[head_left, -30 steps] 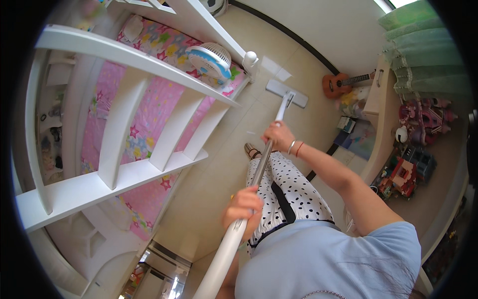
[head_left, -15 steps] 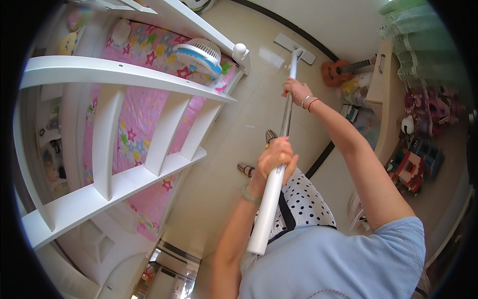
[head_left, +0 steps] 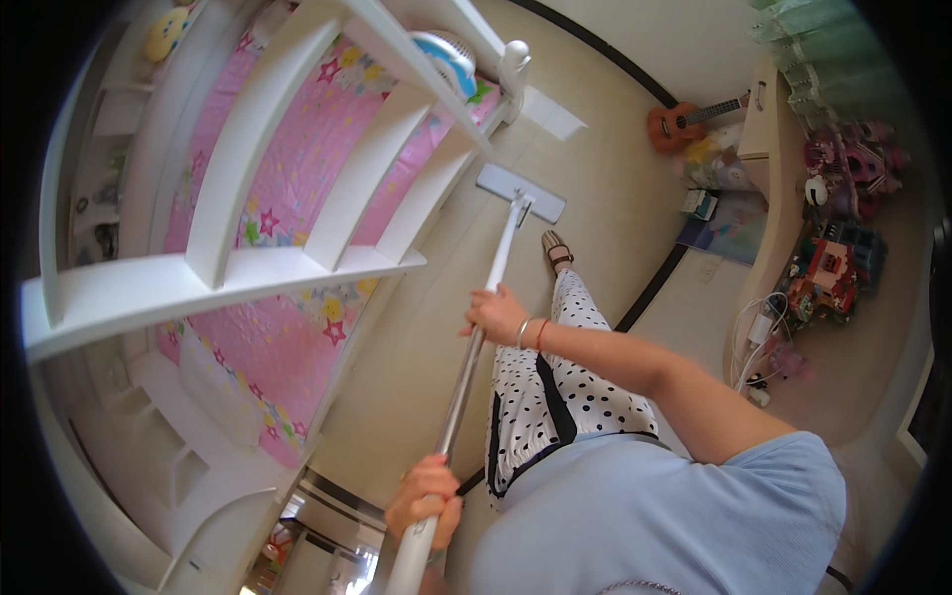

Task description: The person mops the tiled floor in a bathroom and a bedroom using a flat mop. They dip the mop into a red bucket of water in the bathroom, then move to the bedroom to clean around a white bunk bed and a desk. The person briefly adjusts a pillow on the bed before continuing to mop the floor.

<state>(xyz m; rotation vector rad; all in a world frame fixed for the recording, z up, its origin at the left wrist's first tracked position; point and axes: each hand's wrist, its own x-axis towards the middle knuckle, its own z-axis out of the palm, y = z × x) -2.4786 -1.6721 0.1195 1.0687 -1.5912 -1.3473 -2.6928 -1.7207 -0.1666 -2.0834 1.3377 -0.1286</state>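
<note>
Left hand (head_left: 424, 498) has its fingers wrapped round the white end of a flat mop (head_left: 459, 407), right at the bottom of the view. There's a tiny dark mark on the grip just below that hand, too small to read. Right hand (head_left: 496, 315) is closed round the same pole further up, so that's two hands on one mop, with the shiny metal stretch running between them. The right wrist has two bands: one silver bangle (head_left: 522, 333) and one red cord (head_left: 541, 335).

The mop's one rectangular pad (head_left: 545, 205) sits flat on the pale tile floor (head_left: 605, 159), tilted across the view, near the end of the white ladder (head_left: 342, 260). I count three broad crosspieces on the ladder clearly, with pink star-print bedding (head_left: 297, 169) behind them. One blue-and-white fan (head_left: 446, 64) is on the bed beside one round-topped post (head_left: 516, 59).

One striped sandal (head_left: 555, 248) shows just past the pad, below the spotted trousers (head_left: 595, 402). Over on the right: one ukulele-like instrument (head_left: 674, 130) by the wall, a pink-purple toy castle (head_left: 851, 164), a red-and-grey toy building (head_left: 831, 270) and one loose bunch of white cables (head_left: 742, 347).
</note>
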